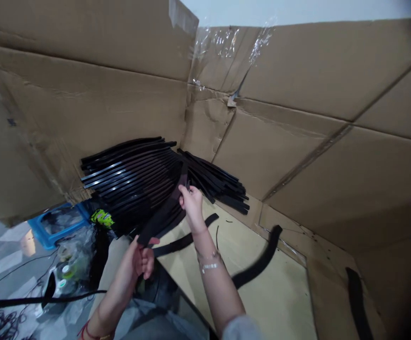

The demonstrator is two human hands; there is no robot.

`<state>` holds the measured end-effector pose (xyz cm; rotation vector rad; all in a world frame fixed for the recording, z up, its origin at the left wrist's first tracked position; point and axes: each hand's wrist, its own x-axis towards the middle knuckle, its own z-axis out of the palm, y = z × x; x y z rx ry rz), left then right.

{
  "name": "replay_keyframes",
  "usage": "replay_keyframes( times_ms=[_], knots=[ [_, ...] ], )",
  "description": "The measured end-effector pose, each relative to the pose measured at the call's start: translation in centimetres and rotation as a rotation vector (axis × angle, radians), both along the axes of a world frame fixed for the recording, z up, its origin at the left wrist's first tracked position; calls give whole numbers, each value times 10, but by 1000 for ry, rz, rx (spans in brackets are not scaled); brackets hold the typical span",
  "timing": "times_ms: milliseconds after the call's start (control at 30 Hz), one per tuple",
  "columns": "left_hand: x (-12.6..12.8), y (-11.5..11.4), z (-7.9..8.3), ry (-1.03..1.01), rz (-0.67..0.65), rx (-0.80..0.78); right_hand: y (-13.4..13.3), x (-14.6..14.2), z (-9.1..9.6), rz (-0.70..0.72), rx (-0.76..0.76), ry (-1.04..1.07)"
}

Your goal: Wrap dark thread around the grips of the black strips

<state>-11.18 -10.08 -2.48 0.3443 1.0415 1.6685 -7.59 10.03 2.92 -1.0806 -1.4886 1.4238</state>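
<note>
My left hand point(140, 259) and my right hand point(191, 203) hold the two ends of one long black curved strip point(163, 212). The left hand pinches its near end above my lap. The right hand grips its far end over a fanned stack of black curved strips point(130, 177) that leans into the corner of cardboard walls. A smaller pile of black strips point(219, 186) lies to the right of the stack. A bracelet shows on my right wrist.
Loose black strips lie on the light wooden board point(283, 293): one point(258, 264) in the middle, one point(357, 295) at right, one point(180, 243) under my arms. A blue tray point(58, 222), plastic bags and cables clutter the floor at left. Cardboard walls point(297, 127) enclose the space.
</note>
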Motion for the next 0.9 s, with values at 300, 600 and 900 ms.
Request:
replay_keyframes(
  times_ms=[300, 600, 900],
  knots=[
    [-12, -33, -2, 106, 187, -17, 48, -90, -18, 130, 49, -284],
    [-7, -19, -23, 265, 62, -75, 31, 5, -6, 135, 228, -417],
    [46, -2, -83, 440, -486, -121, -64, 268, -56, -384, 380, -596]
  ],
)
